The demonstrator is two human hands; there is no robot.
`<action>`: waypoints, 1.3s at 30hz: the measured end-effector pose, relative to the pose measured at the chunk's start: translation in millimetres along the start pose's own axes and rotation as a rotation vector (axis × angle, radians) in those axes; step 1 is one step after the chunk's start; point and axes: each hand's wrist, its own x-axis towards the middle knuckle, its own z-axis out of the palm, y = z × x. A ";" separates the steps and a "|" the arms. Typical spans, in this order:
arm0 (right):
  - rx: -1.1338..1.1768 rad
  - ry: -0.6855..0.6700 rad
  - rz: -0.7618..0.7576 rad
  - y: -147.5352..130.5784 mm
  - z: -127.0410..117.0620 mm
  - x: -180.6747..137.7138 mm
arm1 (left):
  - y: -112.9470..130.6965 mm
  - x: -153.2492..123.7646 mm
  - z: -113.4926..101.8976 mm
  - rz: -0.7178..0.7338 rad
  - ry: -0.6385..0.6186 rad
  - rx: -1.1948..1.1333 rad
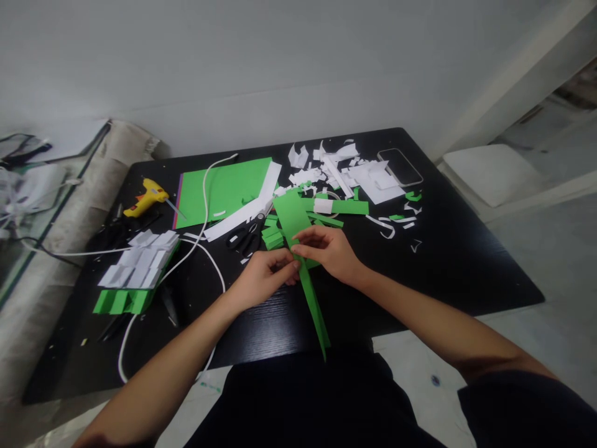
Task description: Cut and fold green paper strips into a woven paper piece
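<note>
A long green paper strip (pixel 291 214) runs between my two hands, flat at its far end and folded lengthwise toward my body. My left hand (pixel 268 275) pinches its left edge near the middle. Close beside it, my right hand (pixel 329 252) grips the same strip with thumb and fingers. Black-handled scissors (pixel 247 235) lie just left of the strip, their blades pointing away. Small folded green paper pieces (pixel 273 238) sit by them. Behind the strip, another green band (pixel 349 206) has a white piece across it.
White paper scraps (pixel 333 168) and a phone (pixel 400 167) lie at the back right. Green sheets (pixel 224 186), a yellow glue gun (pixel 148 198) and folded white and green paper stacks (pixel 140 264) are on the left. A white cable (pixel 222 280) loops across the black table (pixel 443 274).
</note>
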 end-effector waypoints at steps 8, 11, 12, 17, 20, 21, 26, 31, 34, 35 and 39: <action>-0.001 -0.010 -0.003 0.1 -0.1 -0.1 | 0.6 -0.1 -0.1 0.005 -0.002 0.008; -0.005 -0.003 -0.002 -0.7 0.3 -0.2 | 0.6 -0.1 -0.3 0.008 -0.007 0.013; -0.005 -0.004 -0.002 -0.9 0.4 -0.2 | 0.6 -0.1 -0.4 0.010 -0.008 0.012; 0.022 -0.009 0.013 -2.0 0.4 0.1 | 1.2 -0.2 -0.6 0.010 -0.005 0.021; 0.050 -0.009 0.034 -2.9 0.5 0.3 | 0.8 -0.6 0.4 0.011 0.001 0.027; 0.059 -0.010 0.042 -3.1 0.5 0.4 | 0.6 -0.8 1.0 0.012 -0.001 0.031; 0.117 -0.018 0.093 -2.9 -0.5 1.0 | 0.2 -2.3 0.6 0.021 -0.027 0.068; 0.144 -0.063 0.129 -0.7 -3.4 2.9 | 1.3 -1.2 -15.6 0.145 0.077 0.260; 0.164 -0.094 0.149 -0.3 -4.2 3.4 | 0.8 0.8 -25.4 0.244 0.247 0.243; 0.173 -0.102 0.153 -0.4 -4.2 3.4 | 0.6 1.3 -27.1 0.288 0.269 0.247; 0.183 -0.124 0.166 -0.8 -3.6 2.6 | 0.7 1.8 -26.4 0.418 0.287 0.299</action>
